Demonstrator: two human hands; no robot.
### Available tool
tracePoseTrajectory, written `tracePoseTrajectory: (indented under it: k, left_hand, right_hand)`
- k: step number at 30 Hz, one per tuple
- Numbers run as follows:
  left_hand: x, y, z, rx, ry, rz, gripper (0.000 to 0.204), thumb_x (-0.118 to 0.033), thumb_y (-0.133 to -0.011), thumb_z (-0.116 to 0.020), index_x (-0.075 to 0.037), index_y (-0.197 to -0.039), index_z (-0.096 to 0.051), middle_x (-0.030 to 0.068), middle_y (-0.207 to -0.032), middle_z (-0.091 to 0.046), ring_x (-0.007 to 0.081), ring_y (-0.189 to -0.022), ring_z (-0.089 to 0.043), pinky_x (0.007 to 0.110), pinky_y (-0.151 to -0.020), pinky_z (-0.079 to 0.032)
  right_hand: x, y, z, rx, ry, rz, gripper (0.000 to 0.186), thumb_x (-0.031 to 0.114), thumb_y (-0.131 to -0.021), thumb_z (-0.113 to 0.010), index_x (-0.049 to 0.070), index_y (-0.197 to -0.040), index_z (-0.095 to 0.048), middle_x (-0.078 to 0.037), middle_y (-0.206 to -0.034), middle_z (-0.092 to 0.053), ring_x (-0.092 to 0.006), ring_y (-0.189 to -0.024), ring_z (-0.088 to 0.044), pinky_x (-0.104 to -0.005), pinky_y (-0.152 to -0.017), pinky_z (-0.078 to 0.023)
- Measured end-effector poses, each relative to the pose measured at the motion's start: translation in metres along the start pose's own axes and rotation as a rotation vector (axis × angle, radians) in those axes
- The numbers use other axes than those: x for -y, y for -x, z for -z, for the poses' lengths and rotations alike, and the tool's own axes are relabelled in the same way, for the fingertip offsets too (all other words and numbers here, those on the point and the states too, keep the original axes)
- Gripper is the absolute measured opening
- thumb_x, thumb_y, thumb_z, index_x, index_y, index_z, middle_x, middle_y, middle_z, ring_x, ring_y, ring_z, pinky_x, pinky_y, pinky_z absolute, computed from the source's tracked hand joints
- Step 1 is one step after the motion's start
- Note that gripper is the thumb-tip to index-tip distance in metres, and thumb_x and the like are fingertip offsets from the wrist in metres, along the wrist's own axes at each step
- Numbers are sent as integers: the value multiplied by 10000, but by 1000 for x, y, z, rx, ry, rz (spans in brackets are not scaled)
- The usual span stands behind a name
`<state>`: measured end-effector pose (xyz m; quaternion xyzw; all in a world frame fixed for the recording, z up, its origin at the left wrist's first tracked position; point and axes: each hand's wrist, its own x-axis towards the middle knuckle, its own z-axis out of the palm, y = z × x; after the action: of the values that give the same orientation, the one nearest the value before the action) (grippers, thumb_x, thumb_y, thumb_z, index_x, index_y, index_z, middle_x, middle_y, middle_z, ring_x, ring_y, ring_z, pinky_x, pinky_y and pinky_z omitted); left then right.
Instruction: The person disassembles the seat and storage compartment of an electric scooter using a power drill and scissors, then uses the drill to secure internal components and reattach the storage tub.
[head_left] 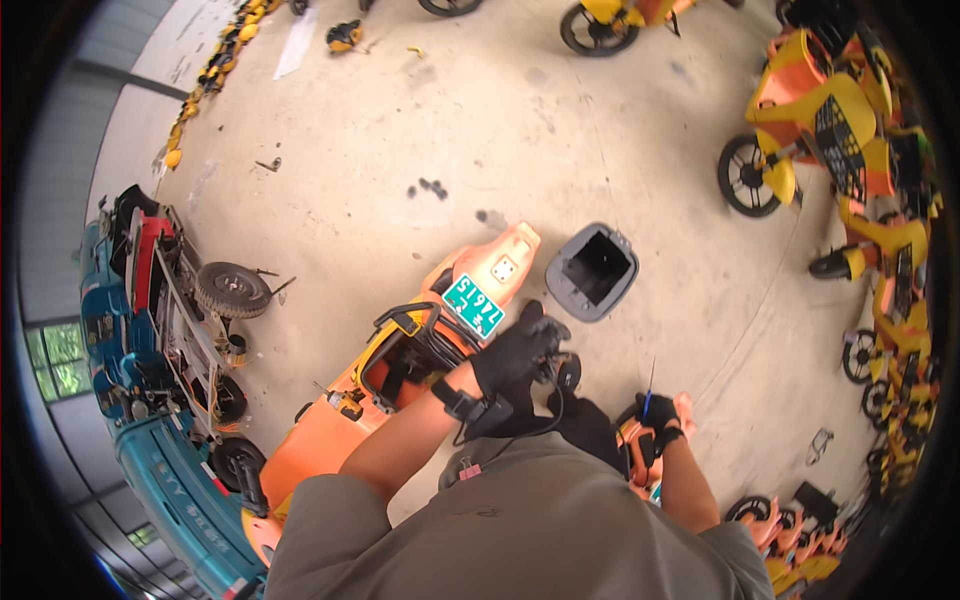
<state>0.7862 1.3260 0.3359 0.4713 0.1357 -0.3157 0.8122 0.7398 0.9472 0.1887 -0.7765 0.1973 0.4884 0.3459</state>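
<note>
My left hand [512, 352], in a black glove, is beside the rear of an orange scooter [318, 440], close to its green number plate [473, 307]. Its fingers look curled together; anything inside them is hidden. A black strap and cable run along that wrist. On the right, my gloved right hand [657, 411] grips a screwdriver [646, 402] with a blue handle, its thin shaft pointing away from me. The scooter's compartment [385, 375] gapes, showing a dark inside. A yellow-and-black cordless drill [345, 403] rests on the orange body.
An open dark-grey box [575, 300] stands on the concrete floor [480, 130] beyond my hands. At the left is a teal three-wheeler [165, 480] and a loose-looking wheel [232, 290]. Yellow scooters [840, 110] line the right side. Another orange scooter part [630, 432] lies near my right hand.
</note>
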Motion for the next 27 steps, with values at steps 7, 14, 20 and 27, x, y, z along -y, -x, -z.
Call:
tracePoseTrajectory:
  k: [7, 14, 20, 27]
  left_hand:
    - [34, 29, -92, 136, -130, -80, 198, -252, -870, -506, -65, -934, -498, 13, -855, -518, 91, -696, -536, 236, -575, -448]
    - [40, 38, -134, 80, -264, 76, 210, -275, -836, -526, -65, -840, -517, 39, -740, -559, 110, -542, -530, 235, -462, -436]
    - [56, 15, -177, 300, -497, 150, 273, -228, -756, -541, -13, -590, -561, 76, -516, -527, 143, -431, -498, 290, -415, -372]
    - [39, -7, -250, 671, -826, -165, 260, -247, -766, -551, -10, -772, -444, 153, -721, -491, 229, -606, -502, 345, -553, -411]
  right_hand:
    - [-11, -20, 17, 109, 814, 401, 211, 290, -811, -534, 83, -776, -549, -76, -629, -594, -209, -542, -587, -333, -473, -445]
    - [-9, -21, 39, 88, 694, 447, 248, 297, -817, -543, 59, -749, -562, -93, -588, -567, -216, -501, -555, -368, -450, -426]
    - [-127, -102, 60, 63, 223, 82, 304, 378, -836, -487, 92, -778, -572, -113, -682, -622, -251, -599, -611, -398, -476, -435]
    - [-75, -58, 46, 42, 410, 189, 294, 374, -831, -490, 96, -777, -569, -112, -673, -617, -254, -596, -609, -399, -476, -435]
